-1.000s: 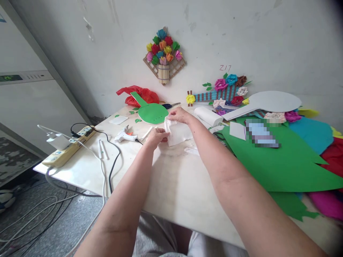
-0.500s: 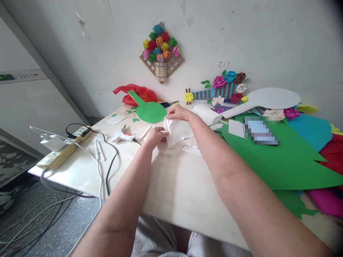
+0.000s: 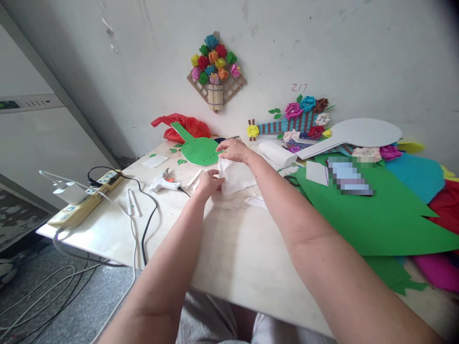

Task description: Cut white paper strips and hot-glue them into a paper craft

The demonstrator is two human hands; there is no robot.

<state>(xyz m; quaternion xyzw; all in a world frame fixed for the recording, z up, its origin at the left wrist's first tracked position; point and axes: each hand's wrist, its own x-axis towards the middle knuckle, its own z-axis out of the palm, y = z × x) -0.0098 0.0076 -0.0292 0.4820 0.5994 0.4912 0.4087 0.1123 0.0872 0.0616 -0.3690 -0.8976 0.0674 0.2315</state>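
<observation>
A thin white sheet [image 3: 236,177], soft and slightly creased, lies on the table between my arms. My left hand [image 3: 211,183] pinches its lower left edge. Above the sheet's upper left corner is my right hand [image 3: 233,150], its fingers apart and curved downward; whether they touch the sheet is hard to tell. Just beyond my hands rests a green paddle-shaped piece [image 3: 202,151]. A white glue gun [image 3: 165,182] lies left of my left hand, beside white strips [image 3: 193,180]. To the right of my right hand is a white roll [image 3: 277,154].
On the left, a power strip [image 3: 84,198] has cables trailing across the table edge. Green sheets [image 3: 358,215], a phone [image 3: 349,177] and a white paddle-shaped board [image 3: 366,132] lie at the right. Behind stands a red plastic bag [image 3: 197,126] near the wall.
My right hand has shifted slightly left and its fingers have opened from their pinch on the sheet's upper corner. My left hand stays almost in place at the lower edge.
</observation>
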